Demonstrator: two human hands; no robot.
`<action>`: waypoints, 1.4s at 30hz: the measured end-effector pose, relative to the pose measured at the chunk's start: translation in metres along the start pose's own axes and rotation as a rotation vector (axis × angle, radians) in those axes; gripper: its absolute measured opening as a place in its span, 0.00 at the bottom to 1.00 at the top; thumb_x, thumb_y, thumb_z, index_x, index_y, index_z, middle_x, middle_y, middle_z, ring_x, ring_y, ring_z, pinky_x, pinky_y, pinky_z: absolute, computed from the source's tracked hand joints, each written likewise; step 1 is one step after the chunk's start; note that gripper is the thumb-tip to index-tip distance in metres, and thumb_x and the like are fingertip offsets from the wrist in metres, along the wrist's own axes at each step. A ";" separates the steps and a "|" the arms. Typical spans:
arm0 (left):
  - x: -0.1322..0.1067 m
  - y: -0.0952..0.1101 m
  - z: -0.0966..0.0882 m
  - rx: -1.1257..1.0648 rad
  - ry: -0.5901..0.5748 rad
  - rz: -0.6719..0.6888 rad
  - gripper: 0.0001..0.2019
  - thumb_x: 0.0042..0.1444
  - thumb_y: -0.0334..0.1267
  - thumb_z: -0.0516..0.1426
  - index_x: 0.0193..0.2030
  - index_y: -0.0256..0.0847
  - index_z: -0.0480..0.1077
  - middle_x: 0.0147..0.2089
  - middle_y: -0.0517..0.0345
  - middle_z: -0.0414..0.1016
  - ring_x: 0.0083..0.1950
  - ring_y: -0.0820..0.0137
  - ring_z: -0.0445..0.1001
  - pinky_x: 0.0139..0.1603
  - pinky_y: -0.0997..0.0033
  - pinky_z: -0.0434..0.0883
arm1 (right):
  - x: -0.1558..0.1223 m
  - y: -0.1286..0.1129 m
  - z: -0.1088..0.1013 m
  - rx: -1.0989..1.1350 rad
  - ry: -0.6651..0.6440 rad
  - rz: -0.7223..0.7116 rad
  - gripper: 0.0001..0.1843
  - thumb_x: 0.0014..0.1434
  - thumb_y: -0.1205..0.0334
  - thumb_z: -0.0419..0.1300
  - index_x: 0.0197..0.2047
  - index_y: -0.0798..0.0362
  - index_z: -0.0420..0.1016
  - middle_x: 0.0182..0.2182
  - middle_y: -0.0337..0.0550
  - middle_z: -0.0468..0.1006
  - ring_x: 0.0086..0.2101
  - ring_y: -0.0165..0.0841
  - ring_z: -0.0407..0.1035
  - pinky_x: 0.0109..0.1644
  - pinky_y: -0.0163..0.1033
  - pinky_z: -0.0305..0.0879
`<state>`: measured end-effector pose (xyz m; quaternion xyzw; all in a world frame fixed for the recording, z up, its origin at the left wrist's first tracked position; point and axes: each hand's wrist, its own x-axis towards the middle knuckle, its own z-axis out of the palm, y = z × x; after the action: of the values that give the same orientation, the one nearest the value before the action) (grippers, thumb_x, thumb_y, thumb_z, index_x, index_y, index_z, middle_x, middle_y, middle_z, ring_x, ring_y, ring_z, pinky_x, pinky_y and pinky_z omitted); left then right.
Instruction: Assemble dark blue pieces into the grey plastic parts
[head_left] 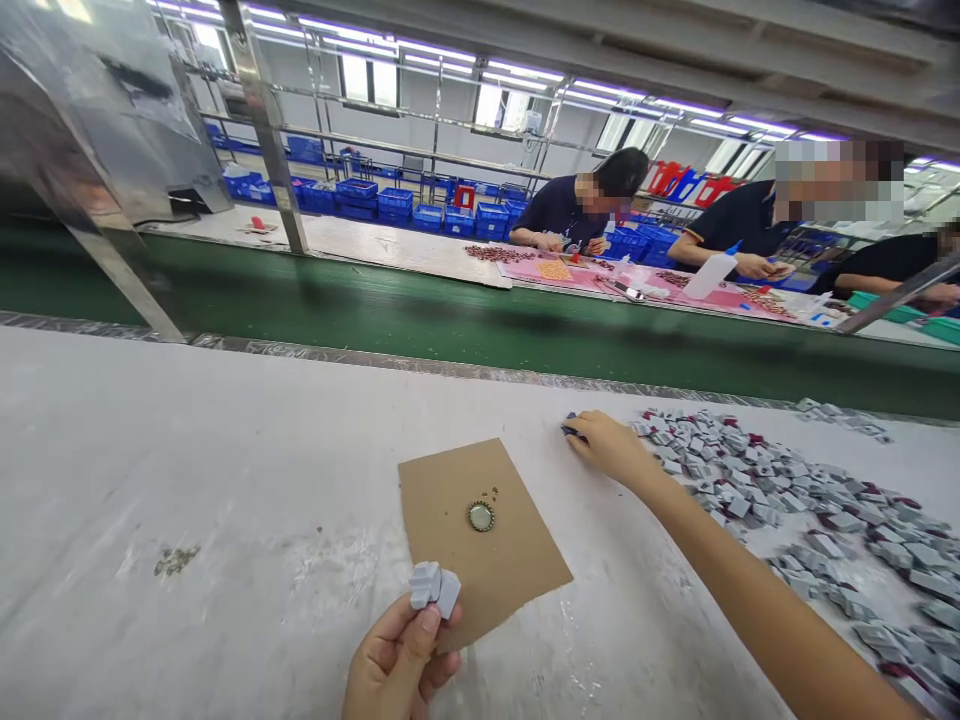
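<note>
Between the thumb and fingers of my left hand (409, 650) is a small light grey block-like part (426, 585), with a stepped face and a second piece against it. That hand is over the lower edge of a brown cardboard sheet (480, 590). A bottle cap (481, 516) lies on the cardboard beside a few tiny brass-coloured bits (489, 494). My right hand (604, 440) reaches forward to the table beyond the sheet. Its fingers are closed on a small dark blue object (572, 428), mostly covered by the hand, whose kind I cannot make out.
A large spread of grey parts (810, 510), some with dark red bits, covers the right side of the table. Small metal bits (176, 560) lie at left. Past the table runs a green conveyor belt (375, 330). Co-workers sit across it, near a white squeeze bottle (710, 275).
</note>
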<state>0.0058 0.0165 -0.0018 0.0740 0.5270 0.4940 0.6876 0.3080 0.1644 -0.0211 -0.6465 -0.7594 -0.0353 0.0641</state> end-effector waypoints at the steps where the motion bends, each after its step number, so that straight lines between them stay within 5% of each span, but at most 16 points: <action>1: 0.000 0.000 -0.001 -0.018 0.014 0.012 0.20 0.21 0.46 0.72 0.25 0.39 0.79 0.24 0.56 0.78 0.26 0.73 0.74 0.23 0.84 0.72 | 0.001 -0.004 0.001 0.006 -0.004 -0.011 0.11 0.55 0.68 0.51 0.37 0.53 0.74 0.33 0.47 0.75 0.38 0.39 0.68 0.29 0.37 0.60; 10: 0.002 0.001 -0.008 -0.075 0.132 0.213 0.18 0.23 0.47 0.71 0.23 0.39 0.78 0.24 0.56 0.80 0.25 0.71 0.77 0.26 0.82 0.75 | -0.018 -0.068 -0.011 0.232 0.043 -0.085 0.16 0.56 0.68 0.45 0.46 0.53 0.66 0.35 0.46 0.72 0.31 0.36 0.67 0.32 0.39 0.61; 17: 0.009 0.000 -0.014 -0.057 0.134 0.269 0.18 0.26 0.47 0.71 0.26 0.41 0.79 0.27 0.57 0.80 0.30 0.70 0.78 0.29 0.83 0.75 | -0.044 -0.112 -0.026 0.447 -0.022 -0.080 0.14 0.59 0.68 0.44 0.32 0.49 0.69 0.29 0.39 0.73 0.28 0.30 0.67 0.30 0.35 0.63; 24: 0.009 -0.002 -0.015 -0.010 0.117 0.287 0.18 0.29 0.47 0.70 0.27 0.40 0.78 0.28 0.56 0.80 0.32 0.70 0.77 0.30 0.82 0.75 | -0.060 -0.106 -0.007 0.586 -0.120 -0.070 0.13 0.62 0.56 0.50 0.44 0.47 0.74 0.36 0.44 0.75 0.33 0.34 0.70 0.34 0.38 0.67; 29: 0.008 -0.002 -0.016 -0.006 0.110 0.276 0.18 0.30 0.48 0.70 0.28 0.40 0.78 0.28 0.56 0.80 0.31 0.70 0.76 0.30 0.82 0.75 | -0.062 -0.099 0.000 0.507 -0.054 -0.130 0.14 0.63 0.59 0.49 0.45 0.50 0.74 0.34 0.45 0.75 0.33 0.34 0.71 0.35 0.40 0.68; 36: 0.009 -0.002 -0.018 -0.016 0.098 0.277 0.17 0.30 0.48 0.70 0.27 0.41 0.79 0.29 0.56 0.80 0.33 0.69 0.77 0.30 0.81 0.75 | -0.055 -0.100 -0.014 0.490 -0.170 -0.175 0.14 0.61 0.66 0.50 0.47 0.49 0.71 0.35 0.43 0.75 0.29 0.31 0.70 0.32 0.38 0.69; 42: 0.008 -0.003 -0.017 -0.019 0.092 0.282 0.17 0.30 0.47 0.70 0.28 0.41 0.79 0.29 0.56 0.80 0.33 0.69 0.77 0.30 0.81 0.75 | -0.059 -0.117 -0.019 0.460 0.025 -0.236 0.11 0.62 0.63 0.49 0.41 0.51 0.72 0.29 0.43 0.74 0.27 0.31 0.69 0.28 0.36 0.66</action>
<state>-0.0066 0.0139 -0.0163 0.1182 0.5373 0.5938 0.5871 0.2025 0.0855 -0.0074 -0.5215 -0.8168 0.1229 0.2142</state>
